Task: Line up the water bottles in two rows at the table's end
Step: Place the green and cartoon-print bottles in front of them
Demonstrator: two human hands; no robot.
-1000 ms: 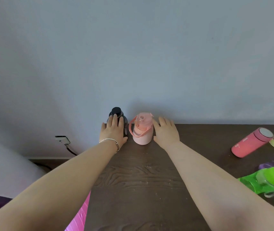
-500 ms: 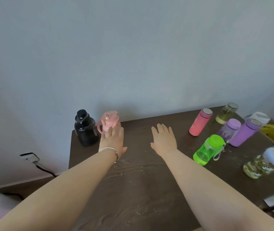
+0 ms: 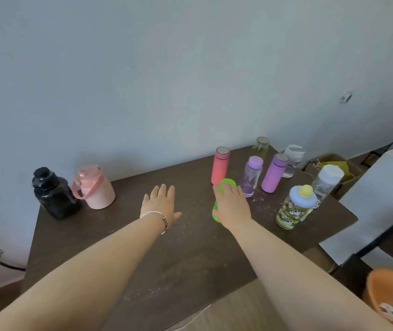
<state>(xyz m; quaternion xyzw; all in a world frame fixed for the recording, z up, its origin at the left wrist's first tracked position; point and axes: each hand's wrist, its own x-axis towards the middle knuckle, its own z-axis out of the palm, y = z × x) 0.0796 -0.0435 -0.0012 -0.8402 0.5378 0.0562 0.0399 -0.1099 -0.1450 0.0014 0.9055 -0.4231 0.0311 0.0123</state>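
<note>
Right hand (image 3: 232, 206) over green bottle (image 3: 215, 209), left hand (image 3: 161, 204) flat above table (image 3: 190, 254), black bottle (image 3: 53, 193) far left

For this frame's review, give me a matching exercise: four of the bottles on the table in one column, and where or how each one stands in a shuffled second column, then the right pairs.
Things:
1. black jug
2. green bottle
3. pink flask
4. bottle with the blue and yellow cap

Places or states:
A. under the right hand, mostly hidden by it
B. at the table's left end, next to the pale pink jug
C. nearest the table's right front edge, clear with a printed pattern
D. upright, just behind the green bottle

Pairs: 1-B, 2-A, 3-D, 4-C
</note>
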